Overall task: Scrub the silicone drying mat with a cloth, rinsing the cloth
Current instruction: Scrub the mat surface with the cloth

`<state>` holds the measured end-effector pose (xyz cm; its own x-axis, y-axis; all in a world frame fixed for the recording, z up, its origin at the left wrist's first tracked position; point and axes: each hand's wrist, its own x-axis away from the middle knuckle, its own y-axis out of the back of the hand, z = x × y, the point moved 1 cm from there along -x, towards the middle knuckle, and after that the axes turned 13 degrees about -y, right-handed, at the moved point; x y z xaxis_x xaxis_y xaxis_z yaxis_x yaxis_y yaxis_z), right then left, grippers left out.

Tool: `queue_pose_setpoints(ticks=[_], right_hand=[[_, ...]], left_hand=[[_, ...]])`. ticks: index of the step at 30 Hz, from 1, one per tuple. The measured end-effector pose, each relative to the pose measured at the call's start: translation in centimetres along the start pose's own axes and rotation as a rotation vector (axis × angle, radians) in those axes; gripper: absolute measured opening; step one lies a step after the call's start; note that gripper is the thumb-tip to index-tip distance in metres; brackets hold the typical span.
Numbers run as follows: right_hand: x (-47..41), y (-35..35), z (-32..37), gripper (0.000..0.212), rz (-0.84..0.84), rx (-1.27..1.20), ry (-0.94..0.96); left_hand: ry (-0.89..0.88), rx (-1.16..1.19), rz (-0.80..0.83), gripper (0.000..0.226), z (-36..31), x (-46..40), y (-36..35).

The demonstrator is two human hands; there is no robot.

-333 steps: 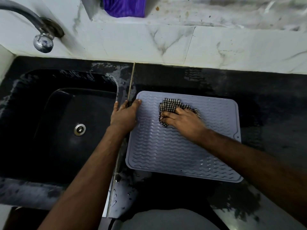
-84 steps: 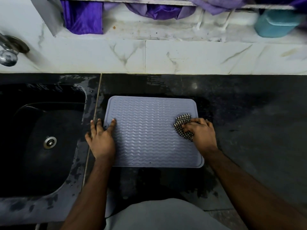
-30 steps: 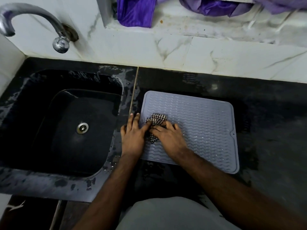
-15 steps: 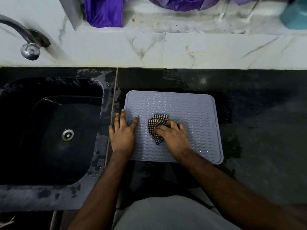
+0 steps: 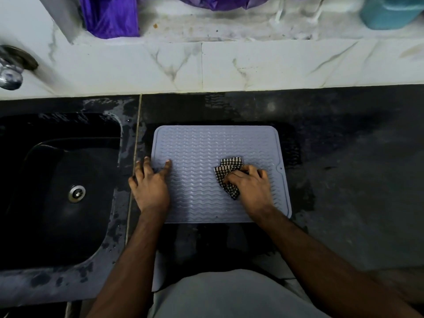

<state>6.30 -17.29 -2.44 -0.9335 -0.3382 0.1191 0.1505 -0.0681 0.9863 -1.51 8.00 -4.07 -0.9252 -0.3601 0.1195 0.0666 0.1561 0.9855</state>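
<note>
A pale grey silicone drying mat [image 5: 206, 145] with wavy ridges lies flat on the black wet counter, just right of the sink. My left hand [image 5: 150, 187] rests on the mat's left edge, fingers straight, thumb on the ridges. My right hand [image 5: 251, 187] presses a crumpled black-and-white checked cloth [image 5: 226, 174] onto the right half of the mat, fingers curled over it. Part of the cloth is hidden under that hand.
A black sink [image 5: 59, 191] with a metal drain [image 5: 76, 193] lies to the left, a tap [image 5: 10, 70] above it at the far left. White marble backsplash [image 5: 252, 65] runs behind. On the ledge are purple fabric [image 5: 112, 17] and a teal container [image 5: 390, 12]. Wet counter [image 5: 355, 168] stretches right.
My right hand has slid the cloth from the mat's left-centre across to its right half. My left hand stays on the left edge.
</note>
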Motion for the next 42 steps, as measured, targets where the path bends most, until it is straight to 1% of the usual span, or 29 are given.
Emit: queue_pose_setpoints(ticks=[4,9,15,18,26,29,31,34,37,39,42], right_hand=[[0.2,0.0,-1.8,0.029,-0.014,0.0,-0.028],[0.7,-0.1,-4.1,0.022,-0.119,0.011,-0.072],[1.2,-0.4,-6.9,0.026,-0.192,0.047,-0.132],[1.7,-0.2,-7.8,0.019,-0.215,0.051,-0.177],[2.4,1.7,-8.2,0.024,-0.167,0.164,-0.284],[1.7,3.2,-6.9,0.024,-0.122,0.229,-0.326],[1.3,4.1,-5.9,0.027,-0.088,0.219,-0.338],[0.8,5.4,-3.2,0.028,-0.08,0.119,-0.257],[0.2,6.0,1.4,0.033,-0.069,-0.054,-0.112],[-0.1,5.6,5.1,0.037,-0.045,-0.162,-0.007],[-0.1,4.6,10.1,0.041,-0.045,-0.201,0.124]], left_hand=[[0.015,0.024,0.0,0.051,-0.2,0.0,0.1],[0.024,0.074,-0.01,0.042,-0.3,-0.5,0.5],[0.023,0.041,-0.031,0.05,-0.8,-0.1,0.4],[0.029,0.056,-0.025,0.048,-0.9,-0.1,0.5],[0.001,0.077,-0.034,0.052,-0.6,0.1,0.1],[-0.039,0.065,-0.003,0.058,-0.1,0.4,-0.2],[-0.069,0.079,0.027,0.059,0.2,0.6,-0.4],[-0.1,0.208,0.038,0.053,1.7,0.9,-0.5],[-0.167,0.215,0.002,0.062,3.4,1.5,-0.3],[-0.206,0.243,-0.019,0.062,4.3,2.3,-0.2],[-0.271,0.277,-0.043,0.059,5.2,3.7,-0.2]])
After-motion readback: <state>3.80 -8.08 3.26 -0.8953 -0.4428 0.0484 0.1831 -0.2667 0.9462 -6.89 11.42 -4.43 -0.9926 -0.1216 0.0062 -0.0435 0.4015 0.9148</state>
